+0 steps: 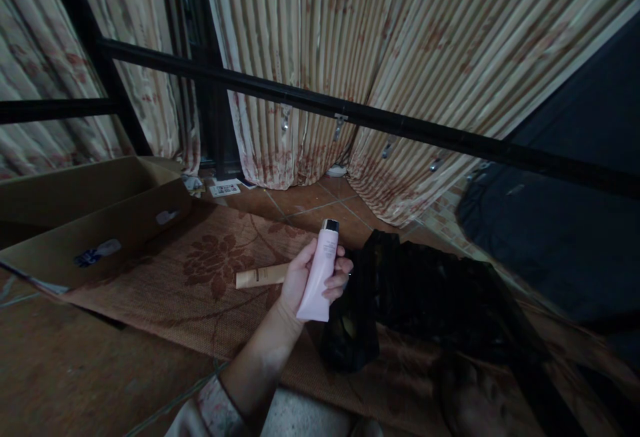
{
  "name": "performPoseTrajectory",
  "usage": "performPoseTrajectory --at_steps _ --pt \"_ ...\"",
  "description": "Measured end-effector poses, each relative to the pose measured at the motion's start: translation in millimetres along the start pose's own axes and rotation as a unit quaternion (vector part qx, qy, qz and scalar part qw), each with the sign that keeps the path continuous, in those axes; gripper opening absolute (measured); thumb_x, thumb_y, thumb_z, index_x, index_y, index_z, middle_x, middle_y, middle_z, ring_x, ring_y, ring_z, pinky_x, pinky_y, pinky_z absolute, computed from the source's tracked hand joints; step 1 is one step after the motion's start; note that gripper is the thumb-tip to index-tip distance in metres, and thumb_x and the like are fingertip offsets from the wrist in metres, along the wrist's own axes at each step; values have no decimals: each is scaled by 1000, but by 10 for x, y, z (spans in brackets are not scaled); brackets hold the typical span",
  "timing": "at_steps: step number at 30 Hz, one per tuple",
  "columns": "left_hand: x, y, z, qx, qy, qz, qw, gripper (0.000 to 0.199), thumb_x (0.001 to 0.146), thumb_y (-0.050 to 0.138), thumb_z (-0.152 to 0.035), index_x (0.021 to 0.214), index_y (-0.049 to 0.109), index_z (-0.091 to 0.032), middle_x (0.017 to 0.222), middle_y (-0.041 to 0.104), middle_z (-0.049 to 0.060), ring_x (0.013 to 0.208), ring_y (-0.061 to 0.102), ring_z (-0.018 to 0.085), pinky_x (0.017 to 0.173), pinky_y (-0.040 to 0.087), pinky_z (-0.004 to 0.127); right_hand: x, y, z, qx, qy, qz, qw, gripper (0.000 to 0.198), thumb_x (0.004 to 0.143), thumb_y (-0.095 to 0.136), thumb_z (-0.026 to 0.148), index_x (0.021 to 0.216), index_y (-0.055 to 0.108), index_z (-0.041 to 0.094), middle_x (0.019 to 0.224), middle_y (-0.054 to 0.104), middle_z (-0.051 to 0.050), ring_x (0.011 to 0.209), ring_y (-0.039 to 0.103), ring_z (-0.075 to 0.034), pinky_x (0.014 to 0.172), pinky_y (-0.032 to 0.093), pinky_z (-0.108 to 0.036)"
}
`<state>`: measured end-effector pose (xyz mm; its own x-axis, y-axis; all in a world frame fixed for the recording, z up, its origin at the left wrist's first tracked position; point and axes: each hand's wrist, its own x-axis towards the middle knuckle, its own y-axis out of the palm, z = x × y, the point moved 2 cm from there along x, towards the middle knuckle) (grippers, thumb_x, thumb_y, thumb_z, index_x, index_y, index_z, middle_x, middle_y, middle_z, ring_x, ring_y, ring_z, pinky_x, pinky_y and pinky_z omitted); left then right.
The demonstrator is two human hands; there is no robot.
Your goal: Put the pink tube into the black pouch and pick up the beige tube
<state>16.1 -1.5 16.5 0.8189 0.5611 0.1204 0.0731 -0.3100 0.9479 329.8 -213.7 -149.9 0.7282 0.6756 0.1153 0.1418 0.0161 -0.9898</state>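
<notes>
While the left hand [305,277] is reaching out from the lower centre of the view, it is holding a pale pink tube [319,277] with the fingers [337,281] wrapped around its lower half. The tube is standing nearly upright, tilted slightly to the right, with its dark cap [331,225] pointing up and its flat crimped end pointing down. A patterned sleeve [213,410] is covering the forearm near the bottom edge. The right hand is not appearing in the view.

Just behind the left hand, a beige tube [260,277] is lying on its side on a brown floral mat [210,270], which is covering part of the tiled floor [310,200]. To the right of the hand, a black bag [415,297] is lying crumpled on the mat, touching or nearly touching the pink tube's lower end; which cannot be told. An open cardboard box [85,223] is resting at the left, its flap overlapping the mat edge. Striped curtains [350,57] are hanging behind a black metal bar [350,113] crossing the view.
</notes>
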Motion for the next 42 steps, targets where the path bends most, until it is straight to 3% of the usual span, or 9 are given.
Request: performPoseTrajectory --at_steps 8,12,16,20,24,30,32,36,42 --pt "56 -61 -2 48 55 -38 997 32 87 44 -38 92 60 -11 77 55 7 50 43 8 40 33 17 -22 -38 23 7 -4 -4 1000 53 92 22 45 126 48 13 116 53 -19 112 47 -39 88 39 -51" --pt "92 -83 -17 82 140 -114 980 24 83 53 -27 97 62 -9 83 62 8 65 57 12 60 50 22 -44 -112 84 5 5 -7 1000 52 93 21 44 122 51 12 118 51 -20 116 44 -40 89 38 -51" --pt "107 -24 -15 135 193 -152 960 21 77 64 -16 99 61 -12 98 68 8 88 64 16 85 51 29 -40 -141 111 14 13 -5 1000 53 92 24 45 125 50 11 120 51 -20 117 43 -40 91 37 -52" --pt "142 -3 48 253 218 -158 929 34 70 74 -18 100 59 -16 102 69 6 93 65 17 87 50 32 -35 -153 125 14 11 -10 1000 51 93 24 41 126 49 11 121 51 -20 117 43 -38 91 37 -50" --pt "178 -45 151 493 222 -178 822 36 71 74 -25 100 54 -18 90 68 3 81 65 16 75 50 27 -47 -200 162 9 19 -7 1000 50 93 23 40 124 50 11 122 50 -19 116 43 -38 92 36 -49" --pt "172 7 299 814 133 -252 505 35 80 64 -30 111 51 -17 90 70 10 82 68 25 75 49 34 -62 -279 207 15 30 -13 999 47 94 27 38 124 51 13 121 51 -18 113 45 -35 91 35 -47" --pt "175 44 335 856 90 -266 435 41 82 62 -30 117 49 -15 89 70 12 83 69 29 75 50 36 -63 -287 214 16 28 -14 999 46 94 28 38 124 51 12 122 51 -18 116 43 -35 91 35 -46" --pt "200 95 382 892 57 -252 371 47 85 57 -29 126 44 -11 90 71 15 86 70 30 78 50 36 -66 -301 226 16 26 -17 999 46 94 28 38 124 51 12 122 50 -18 117 42 -34 92 34 -45" --pt "243 77 439 914 -13 -215 343 44 88 51 -28 127 43 -9 90 72 16 88 70 30 76 49 35 -74 -353 250 19 27 -17 999 44 94 28 37 122 51 13 121 51 -17 114 43 -34 90 34 -45"
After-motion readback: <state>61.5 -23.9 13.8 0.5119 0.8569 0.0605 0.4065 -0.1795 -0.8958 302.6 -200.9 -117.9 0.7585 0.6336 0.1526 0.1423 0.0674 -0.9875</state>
